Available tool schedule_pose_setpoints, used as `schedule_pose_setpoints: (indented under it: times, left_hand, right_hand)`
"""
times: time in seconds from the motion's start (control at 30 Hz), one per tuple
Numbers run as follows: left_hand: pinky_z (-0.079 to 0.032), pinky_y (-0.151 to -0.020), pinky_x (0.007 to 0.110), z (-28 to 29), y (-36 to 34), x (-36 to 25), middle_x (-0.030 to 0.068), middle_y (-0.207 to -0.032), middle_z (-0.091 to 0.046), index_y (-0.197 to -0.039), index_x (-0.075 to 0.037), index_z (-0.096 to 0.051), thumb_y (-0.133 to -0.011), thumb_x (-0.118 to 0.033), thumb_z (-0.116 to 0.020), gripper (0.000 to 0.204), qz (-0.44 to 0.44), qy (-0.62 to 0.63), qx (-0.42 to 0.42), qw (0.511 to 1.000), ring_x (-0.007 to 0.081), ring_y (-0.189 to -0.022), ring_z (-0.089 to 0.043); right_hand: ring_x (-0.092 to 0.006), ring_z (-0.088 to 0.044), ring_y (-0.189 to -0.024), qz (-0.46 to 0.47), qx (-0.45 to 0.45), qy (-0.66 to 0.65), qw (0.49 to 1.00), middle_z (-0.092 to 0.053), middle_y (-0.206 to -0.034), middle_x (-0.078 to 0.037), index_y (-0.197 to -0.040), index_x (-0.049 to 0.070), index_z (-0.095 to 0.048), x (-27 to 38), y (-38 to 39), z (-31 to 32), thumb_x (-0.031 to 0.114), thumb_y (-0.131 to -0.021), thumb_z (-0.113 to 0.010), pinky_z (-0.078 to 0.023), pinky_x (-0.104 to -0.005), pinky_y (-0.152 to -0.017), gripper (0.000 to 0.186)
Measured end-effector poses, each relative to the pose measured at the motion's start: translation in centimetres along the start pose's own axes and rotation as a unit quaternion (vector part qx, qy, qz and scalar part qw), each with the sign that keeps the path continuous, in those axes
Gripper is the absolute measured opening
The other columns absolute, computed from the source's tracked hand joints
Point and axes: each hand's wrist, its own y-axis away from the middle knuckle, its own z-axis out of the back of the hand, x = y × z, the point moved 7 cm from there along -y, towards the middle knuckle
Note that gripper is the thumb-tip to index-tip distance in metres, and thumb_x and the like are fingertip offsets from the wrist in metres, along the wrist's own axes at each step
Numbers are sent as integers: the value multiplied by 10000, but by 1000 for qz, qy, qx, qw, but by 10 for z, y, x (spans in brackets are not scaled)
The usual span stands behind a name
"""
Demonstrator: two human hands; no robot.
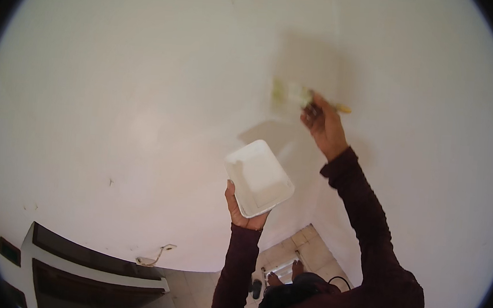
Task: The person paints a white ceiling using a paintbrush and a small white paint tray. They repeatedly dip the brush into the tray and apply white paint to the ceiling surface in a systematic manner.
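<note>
My right hand [325, 125] is closed around a paintbrush [297, 94] with a yellow-tipped handle. The brush's pale, wide bristle end points left, at or close to the white wall [164, 89]; motion smears it, so contact cannot be told. Lower and to the left, my left hand [244, 210] grips a white rectangular tray [265, 178] from below, thumb along its left side. The tray's open side faces up, and whitish stuff that looks like paint lies in it. Shadows of the brush and the tray fall on the wall.
My bare feet [297, 268] stand on a white step or stool [283, 270] above the tiled floor [309, 246]. Dark slippers [256, 289] lie beside it. A cable with a fitting [160, 255] juts from the lower wall. Dark wooden furniture or door frames [85, 286] are at lower left.
</note>
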Motion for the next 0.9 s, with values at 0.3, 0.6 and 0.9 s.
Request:
schedule_pose_setpoints:
  times: [0.3, 0.6, 0.9]
  left_hand:
    - [-387, -1064, 667, 55, -1, -8, 187, -1507, -417, -1521, -203, -355, -839, -557, -689, 837, -14, -24, -64, 998, 498, -1335, -424]
    - [-452, -973, 672, 88, 11, -12, 190, -1459, -449, -1508, -234, -373, -847, -582, -649, 796, -43, -59, -112, 991, 506, -1285, -454]
    - [-437, -984, 682, 125, 20, -10, 228, -1466, -425, -1514, -234, -359, -849, -583, -641, 802, -49, -37, -147, 987, 512, -1303, -433]
  right_hand:
    - [-229, -678, -996, 226, -64, 98, 967, -660, -1113, -112, -1246, 1, -584, 70, -144, -3, 151, -915, -694, -579, -382, -859, 380]
    - [-236, -701, -942, 280, -138, 115, 943, -672, -1077, -126, -1221, -16, -582, 99, -214, 63, 96, -884, -696, -614, -367, -774, 373]
    - [-171, -687, -883, 385, -168, 288, 861, -687, -1033, -106, -1154, 2, -659, 142, -233, 74, 109, -875, -721, -602, -316, -731, 305]
